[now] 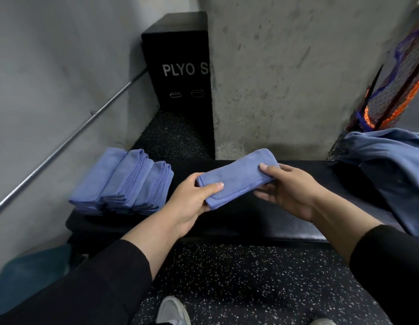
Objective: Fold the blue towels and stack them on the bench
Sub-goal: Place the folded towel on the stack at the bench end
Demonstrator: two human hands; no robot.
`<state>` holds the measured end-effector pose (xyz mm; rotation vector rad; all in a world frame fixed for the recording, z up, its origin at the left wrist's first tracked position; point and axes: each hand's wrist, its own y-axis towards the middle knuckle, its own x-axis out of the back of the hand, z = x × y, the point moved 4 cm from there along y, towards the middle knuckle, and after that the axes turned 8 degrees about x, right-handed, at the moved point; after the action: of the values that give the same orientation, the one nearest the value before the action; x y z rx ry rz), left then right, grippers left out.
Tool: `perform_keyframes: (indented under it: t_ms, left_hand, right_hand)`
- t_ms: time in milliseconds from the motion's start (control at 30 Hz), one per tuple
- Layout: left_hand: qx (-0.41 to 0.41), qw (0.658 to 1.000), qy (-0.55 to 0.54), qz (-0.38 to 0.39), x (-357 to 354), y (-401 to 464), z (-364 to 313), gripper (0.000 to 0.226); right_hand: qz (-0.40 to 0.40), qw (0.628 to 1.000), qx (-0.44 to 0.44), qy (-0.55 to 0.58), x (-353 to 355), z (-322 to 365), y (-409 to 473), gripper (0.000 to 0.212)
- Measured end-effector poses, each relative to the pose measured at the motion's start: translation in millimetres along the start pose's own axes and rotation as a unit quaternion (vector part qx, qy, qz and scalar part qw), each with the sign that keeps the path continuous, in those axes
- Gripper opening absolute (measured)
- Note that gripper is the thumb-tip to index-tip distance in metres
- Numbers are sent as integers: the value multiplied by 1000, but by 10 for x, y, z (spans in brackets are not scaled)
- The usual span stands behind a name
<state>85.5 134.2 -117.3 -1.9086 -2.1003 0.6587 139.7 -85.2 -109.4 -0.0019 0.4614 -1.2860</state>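
Folded towel [236, 175] held above the black bench [250, 221] by both hands. Left hand [192, 200] grips its near-left end, thumb on top. Right hand [288, 191] holds the right end, thumb on top, fingers [262, 193] underneath. Stacks [124, 181] of folded blue towels sit at the bench's left end. Loose pile [391, 160] of blue cloth on the right end. Black box [180, 66] marked "PLYO" stands behind, against the concrete wall [297, 66]. Speckled floor [250, 277] below.

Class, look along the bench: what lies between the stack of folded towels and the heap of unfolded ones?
In the head view, the folded towel, held by the left hand and right hand over bare black bench.
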Motion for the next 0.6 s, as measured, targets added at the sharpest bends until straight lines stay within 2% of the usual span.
perform_keyframes:
  t_ms: [133,233,333,433,533,600]
  left_hand:
    - [-20,999,-4,-28,237,-114,-65,33]
    - [-38,998,16,-55,421,-175,-113,32]
    - [-48,996,20,-69,612,-271,-186,30]
    - [-79,991,17,-110,870,-373,-300,31]
    - [-98,983,32,-155,1170,-478,-415,33]
    - [-100,979,39,-176,1383,-516,-454,27]
  right_hand:
    - [-47,998,38,26,-301,-2,71,33]
    - [-75,993,45,85,-573,-24,135,40]
    - [-59,991,42,117,-882,-49,186,46]
    - [-30,994,47,97,-1179,-48,273,42]
    - [-15,997,48,61,-1486,-30,407,28]
    - [1,998,61,13,-1729,26,510,24]
